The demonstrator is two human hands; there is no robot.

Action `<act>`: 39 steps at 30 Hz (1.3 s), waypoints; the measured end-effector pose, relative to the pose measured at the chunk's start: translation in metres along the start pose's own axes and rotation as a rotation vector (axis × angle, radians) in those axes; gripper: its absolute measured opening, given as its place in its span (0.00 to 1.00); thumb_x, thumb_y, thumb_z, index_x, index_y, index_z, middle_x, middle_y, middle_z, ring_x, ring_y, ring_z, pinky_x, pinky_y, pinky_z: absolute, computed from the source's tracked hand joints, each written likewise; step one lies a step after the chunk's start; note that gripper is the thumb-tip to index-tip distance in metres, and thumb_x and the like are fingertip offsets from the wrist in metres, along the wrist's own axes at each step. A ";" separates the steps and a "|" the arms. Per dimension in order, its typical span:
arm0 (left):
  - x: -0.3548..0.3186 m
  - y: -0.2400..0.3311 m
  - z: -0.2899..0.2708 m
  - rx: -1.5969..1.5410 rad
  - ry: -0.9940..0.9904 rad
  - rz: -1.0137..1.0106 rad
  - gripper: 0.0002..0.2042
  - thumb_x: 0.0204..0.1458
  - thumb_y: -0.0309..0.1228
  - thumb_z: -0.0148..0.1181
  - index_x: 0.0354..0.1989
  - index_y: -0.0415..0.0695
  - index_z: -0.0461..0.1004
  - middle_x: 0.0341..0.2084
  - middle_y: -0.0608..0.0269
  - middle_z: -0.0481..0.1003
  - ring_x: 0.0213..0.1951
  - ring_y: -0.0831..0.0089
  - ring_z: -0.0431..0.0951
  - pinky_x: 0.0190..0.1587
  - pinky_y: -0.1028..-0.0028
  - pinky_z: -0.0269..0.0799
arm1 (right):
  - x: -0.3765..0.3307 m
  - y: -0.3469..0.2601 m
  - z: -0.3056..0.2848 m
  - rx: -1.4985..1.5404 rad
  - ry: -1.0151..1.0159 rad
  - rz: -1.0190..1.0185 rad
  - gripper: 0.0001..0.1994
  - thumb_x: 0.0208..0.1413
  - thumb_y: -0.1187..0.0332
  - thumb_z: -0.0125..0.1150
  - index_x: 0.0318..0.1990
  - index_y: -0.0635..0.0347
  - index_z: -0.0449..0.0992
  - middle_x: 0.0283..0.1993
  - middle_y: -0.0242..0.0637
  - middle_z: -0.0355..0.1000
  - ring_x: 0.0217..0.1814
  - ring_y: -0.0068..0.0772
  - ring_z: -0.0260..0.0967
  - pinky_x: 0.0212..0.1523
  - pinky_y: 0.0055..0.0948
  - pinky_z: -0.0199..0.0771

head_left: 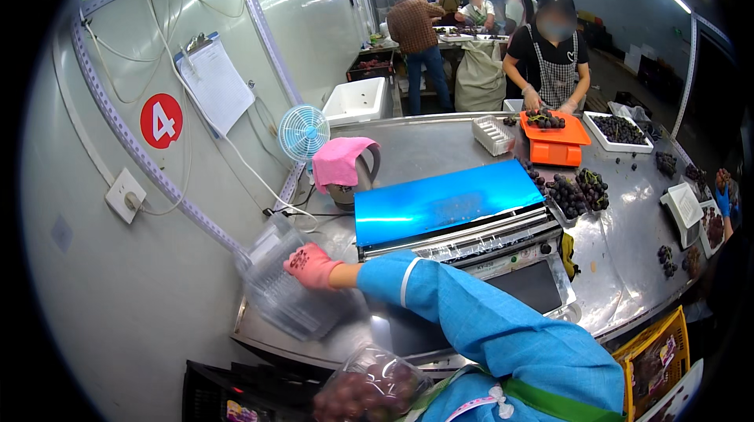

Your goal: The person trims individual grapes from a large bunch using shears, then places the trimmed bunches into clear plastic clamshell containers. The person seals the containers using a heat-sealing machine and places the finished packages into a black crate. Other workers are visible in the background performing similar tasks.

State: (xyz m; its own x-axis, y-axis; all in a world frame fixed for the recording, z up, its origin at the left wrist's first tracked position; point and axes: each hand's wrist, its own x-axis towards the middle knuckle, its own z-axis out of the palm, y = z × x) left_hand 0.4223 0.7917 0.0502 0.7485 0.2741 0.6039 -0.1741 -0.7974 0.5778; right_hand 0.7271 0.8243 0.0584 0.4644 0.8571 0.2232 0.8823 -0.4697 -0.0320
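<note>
My right hand point(311, 266), in a pink glove and a blue sleeve, reaches across to the left. Its fingers are curled on a stack of clear plastic trays point(294, 304), which is tilted and smeared by motion at the table's left end. Low in the view, close to my body, is a clear plastic pack of reddish grapes point(369, 387), also blurred. My left hand does not show. Beside my right forearm stands a film-wrapping machine point(448, 202) with a bright blue top plate.
Behind the machine are a pink cloth point(343, 161) over a jug and a small blue fan point(304, 133). Dark grapes point(577, 192) lie right of it. Across the metal table point(424, 135), a co-worker handles grapes on an orange scale point(555, 143). Crates point(656, 359) stand below.
</note>
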 end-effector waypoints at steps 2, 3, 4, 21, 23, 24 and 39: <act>0.000 0.000 0.001 0.002 -0.002 0.008 0.15 0.52 0.46 0.56 0.42 0.52 0.73 0.34 0.66 0.76 0.36 0.68 0.76 0.45 0.56 0.70 | 0.003 0.001 -0.019 0.127 0.266 0.071 0.05 0.51 0.68 0.52 0.35 0.53 0.73 0.35 0.40 0.76 0.39 0.41 0.75 0.38 0.38 0.70; 0.000 0.000 0.001 0.002 -0.004 0.002 0.15 0.52 0.46 0.56 0.42 0.52 0.73 0.34 0.66 0.76 0.35 0.68 0.76 0.45 0.56 0.70 | 0.003 0.004 -0.033 0.191 0.320 0.129 0.05 0.51 0.69 0.52 0.35 0.53 0.72 0.35 0.40 0.75 0.37 0.41 0.75 0.36 0.39 0.70; -0.001 0.000 0.002 0.006 -0.007 0.005 0.15 0.52 0.46 0.56 0.42 0.52 0.73 0.34 0.66 0.76 0.35 0.68 0.76 0.45 0.56 0.70 | 0.004 0.009 -0.053 0.306 0.587 0.116 0.03 0.52 0.69 0.53 0.34 0.54 0.71 0.34 0.40 0.75 0.35 0.42 0.75 0.35 0.38 0.71; 0.030 0.063 0.050 0.451 0.311 0.564 0.15 0.53 0.48 0.54 0.41 0.53 0.72 0.32 0.66 0.76 0.33 0.69 0.76 0.44 0.56 0.70 | -0.388 0.043 -0.119 -0.448 -0.272 0.128 0.11 0.55 0.67 0.47 0.47 0.49 0.64 0.27 0.29 0.67 0.27 0.28 0.71 0.22 0.30 0.61; 0.035 0.075 0.058 0.522 0.359 0.615 0.15 0.53 0.48 0.54 0.41 0.53 0.72 0.32 0.66 0.76 0.32 0.69 0.76 0.44 0.55 0.70 | -0.426 0.031 -0.105 -0.307 -0.333 0.155 0.10 0.55 0.68 0.48 0.46 0.48 0.66 0.32 0.34 0.72 0.31 0.32 0.74 0.26 0.34 0.69; 0.038 0.080 0.060 0.408 0.207 0.601 0.16 0.52 0.49 0.53 0.41 0.53 0.72 0.33 0.66 0.76 0.33 0.69 0.76 0.44 0.54 0.70 | -0.440 0.025 -0.100 -0.169 -0.333 0.171 0.11 0.55 0.68 0.48 0.46 0.48 0.66 0.33 0.34 0.72 0.31 0.34 0.74 0.27 0.36 0.71; 0.051 0.131 0.140 -0.263 -0.240 0.465 0.23 0.57 0.50 0.47 0.48 0.43 0.73 0.48 0.54 0.73 0.48 0.62 0.73 0.51 0.63 0.68 | -0.464 0.043 -0.163 1.653 0.423 0.629 0.30 0.64 0.43 0.38 0.65 0.53 0.56 0.46 0.32 0.68 0.41 0.23 0.65 0.43 0.25 0.67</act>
State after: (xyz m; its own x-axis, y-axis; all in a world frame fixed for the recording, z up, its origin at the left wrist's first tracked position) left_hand 0.5271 0.6260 0.0799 0.6743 -0.2267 0.7028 -0.6488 -0.6364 0.4173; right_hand 0.5367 0.3716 0.1117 0.9049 0.4256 -0.0060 -0.1143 0.2292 -0.9667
